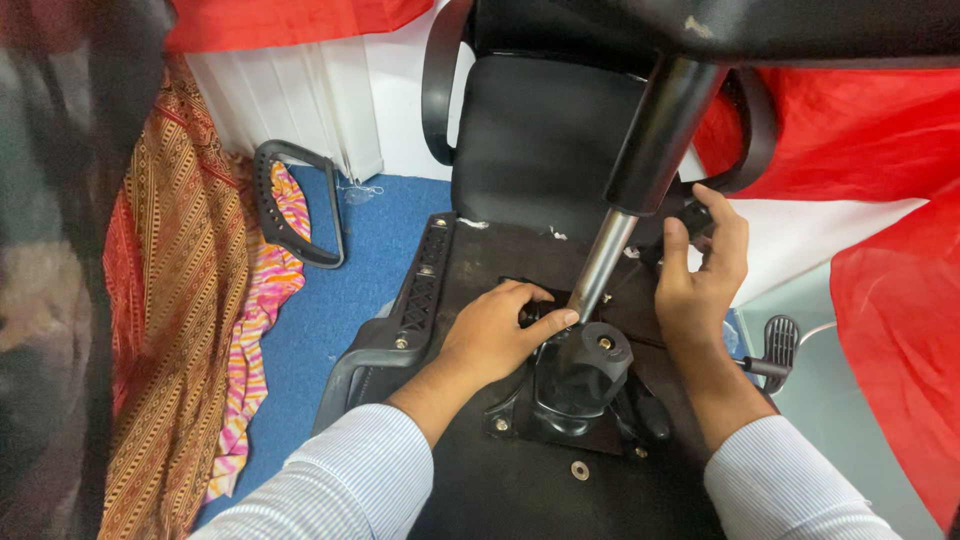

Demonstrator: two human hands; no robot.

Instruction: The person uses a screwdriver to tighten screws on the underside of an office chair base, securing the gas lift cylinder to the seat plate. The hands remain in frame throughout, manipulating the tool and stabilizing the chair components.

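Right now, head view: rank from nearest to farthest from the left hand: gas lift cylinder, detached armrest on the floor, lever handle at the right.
From the left hand:
1. Gas lift cylinder, just right of the hand; the thumb tip reaches its base.
2. Lever handle, past the right hand, at the seat's right edge.
3. Detached armrest, up and to the left on the blue floor.

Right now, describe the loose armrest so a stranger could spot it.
Start at the upturned office chair in the middle, then look left across the blue carpet. The detached black armrest lies there by striped cloth, the only chair part off the chair.
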